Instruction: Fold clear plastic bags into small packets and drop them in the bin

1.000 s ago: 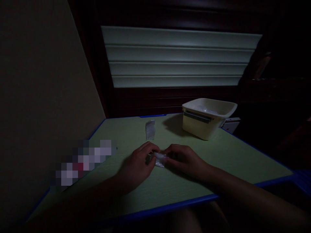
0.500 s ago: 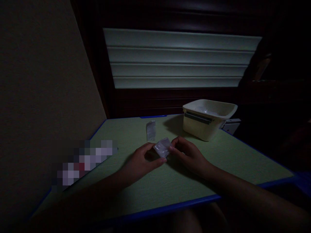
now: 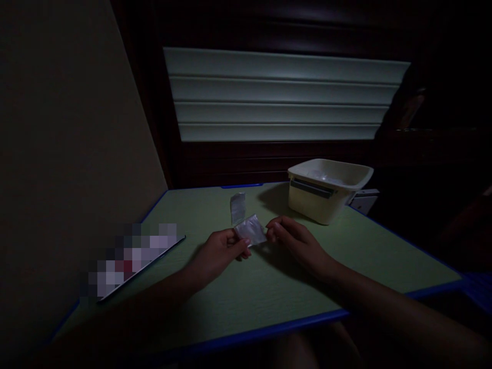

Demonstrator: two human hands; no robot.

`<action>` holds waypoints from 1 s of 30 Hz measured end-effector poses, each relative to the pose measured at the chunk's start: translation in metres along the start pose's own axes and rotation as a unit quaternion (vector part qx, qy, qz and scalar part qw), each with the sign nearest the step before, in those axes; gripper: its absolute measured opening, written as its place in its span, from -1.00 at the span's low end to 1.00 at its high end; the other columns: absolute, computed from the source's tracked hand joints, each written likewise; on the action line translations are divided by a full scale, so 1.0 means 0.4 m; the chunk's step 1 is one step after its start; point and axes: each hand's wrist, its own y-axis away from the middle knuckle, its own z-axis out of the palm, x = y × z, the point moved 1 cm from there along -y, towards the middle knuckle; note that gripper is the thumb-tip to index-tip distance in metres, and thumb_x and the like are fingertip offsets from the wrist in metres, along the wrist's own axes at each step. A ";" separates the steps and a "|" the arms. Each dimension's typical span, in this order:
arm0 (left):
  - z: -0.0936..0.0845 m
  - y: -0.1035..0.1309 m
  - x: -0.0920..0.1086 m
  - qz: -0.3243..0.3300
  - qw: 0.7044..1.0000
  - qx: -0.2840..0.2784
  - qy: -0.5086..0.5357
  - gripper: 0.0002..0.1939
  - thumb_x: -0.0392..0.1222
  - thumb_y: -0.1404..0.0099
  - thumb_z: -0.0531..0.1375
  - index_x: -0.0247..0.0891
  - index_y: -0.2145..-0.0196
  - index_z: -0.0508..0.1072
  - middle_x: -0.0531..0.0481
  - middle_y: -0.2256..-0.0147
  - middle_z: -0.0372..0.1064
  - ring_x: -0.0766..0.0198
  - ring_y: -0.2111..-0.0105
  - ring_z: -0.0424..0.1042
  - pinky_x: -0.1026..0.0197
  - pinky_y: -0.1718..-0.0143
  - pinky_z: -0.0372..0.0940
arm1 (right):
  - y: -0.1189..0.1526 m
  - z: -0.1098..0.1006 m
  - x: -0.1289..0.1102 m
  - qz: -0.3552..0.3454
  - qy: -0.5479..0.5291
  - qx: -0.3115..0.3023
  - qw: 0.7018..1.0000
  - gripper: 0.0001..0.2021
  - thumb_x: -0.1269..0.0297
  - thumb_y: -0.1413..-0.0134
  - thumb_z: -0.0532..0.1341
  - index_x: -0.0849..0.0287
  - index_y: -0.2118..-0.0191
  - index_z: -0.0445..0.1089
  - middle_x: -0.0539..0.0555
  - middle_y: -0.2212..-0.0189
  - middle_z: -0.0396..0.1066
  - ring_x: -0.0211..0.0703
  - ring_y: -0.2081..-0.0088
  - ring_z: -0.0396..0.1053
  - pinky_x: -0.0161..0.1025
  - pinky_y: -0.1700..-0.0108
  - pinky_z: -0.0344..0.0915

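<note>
Clear, crinkled plastic pouch (image 3: 250, 230) was lifted off the green blue-edged table (image 3: 269, 287) since a second ago, stretched between both hands. Left hand (image 3: 219, 251) pinched its left edge, right hand (image 3: 294, 241) its right. Second flat pouch (image 3: 237, 206) lay behind; cream plastic tub (image 3: 326, 192) stood far right.

Very dim, underexposed. Faint light comes from the pale slatted blind (image 3: 286, 95) ahead. The tub (image 3: 326, 190) casts a shadow leftward on the desk (image 3: 269, 287). Corners fall black; edges bow; a pixelated patch sits at left.
</note>
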 end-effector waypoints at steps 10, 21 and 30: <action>0.009 0.008 -0.008 0.022 0.998 0.000 -0.065 -0.84 -0.15 -0.18 0.14 -0.30 0.38 0.40 0.03 0.49 0.38 0.26 0.45 0.38 0.23 0.39 0.27 | -0.001 0.014 0.001 -0.002 0.031 -0.031 0.999 -0.83 0.19 -0.04 0.14 0.21 0.41 0.31 0.03 0.49 0.36 -0.23 0.44 0.31 -0.30 0.37 0.25; -0.030 0.013 -0.045 0.277 0.855 0.024 -0.437 -0.76 -0.26 -0.24 0.07 -0.22 0.12 0.35 -0.09 0.07 0.30 0.11 0.04 0.26 0.03 0.02 0.21 | 0.023 -0.040 -0.030 -0.120 0.243 0.013 0.962 -0.89 0.39 -0.10 0.07 0.22 0.30 0.33 0.18 0.32 0.40 -0.09 0.28 0.31 -0.18 0.25 0.22; -0.044 0.005 -0.083 0.365 0.797 0.063 -0.477 -0.71 -0.19 -0.25 0.05 -0.10 0.06 0.32 0.06 0.12 0.40 0.26 0.15 0.39 0.31 0.14 0.34 | 0.022 -0.124 -0.052 -0.254 0.410 0.078 0.872 -0.85 0.46 -0.16 0.00 0.21 0.26 0.31 0.10 0.48 0.39 -0.18 0.45 0.31 -0.28 0.42 0.21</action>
